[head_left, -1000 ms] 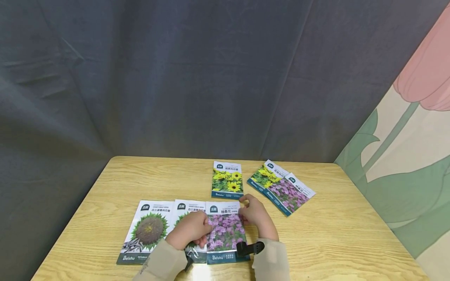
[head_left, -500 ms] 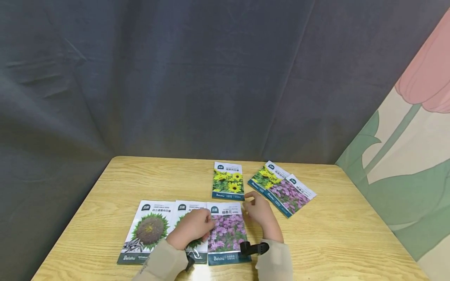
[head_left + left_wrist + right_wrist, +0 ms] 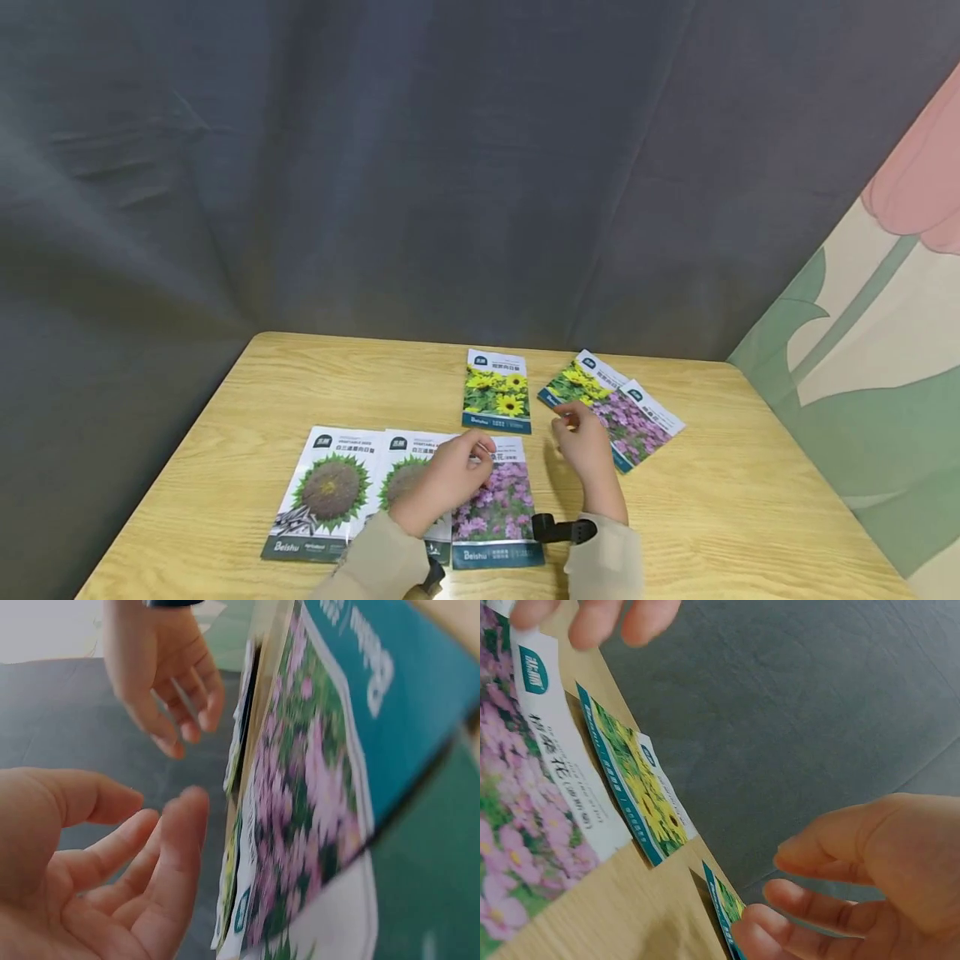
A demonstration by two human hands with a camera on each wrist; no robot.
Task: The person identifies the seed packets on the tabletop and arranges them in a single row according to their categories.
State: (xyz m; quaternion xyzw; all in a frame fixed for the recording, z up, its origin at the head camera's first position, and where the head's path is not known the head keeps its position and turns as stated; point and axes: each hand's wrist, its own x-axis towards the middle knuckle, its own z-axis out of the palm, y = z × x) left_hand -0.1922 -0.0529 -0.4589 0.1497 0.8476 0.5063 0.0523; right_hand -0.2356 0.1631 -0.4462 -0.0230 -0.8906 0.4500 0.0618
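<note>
Three seed packets lie side by side at the front of the table: a sunflower packet, a second sunflower packet and a pink flower packet. My left hand hovers over the seam between the latter two, its fingers loosely bent and holding nothing, as the left wrist view confirms. Right of the pink packet, my right hand is raised with thumb and fingers apart, near the two slanted packets. Nothing is in its grasp in the right wrist view. Part of the second sunflower packet is hidden by my left arm.
Behind the row lies a yellow flower packet. To its right, another pink flower packet overlaps a slanted yellow flower packet. A dark curtain hangs along the wooden table's back edge.
Both hands have come away from the front pink packet. The left has lifted slightly, and the right has moved rightward toward the slanted packets. The head view has shifted a little.
</note>
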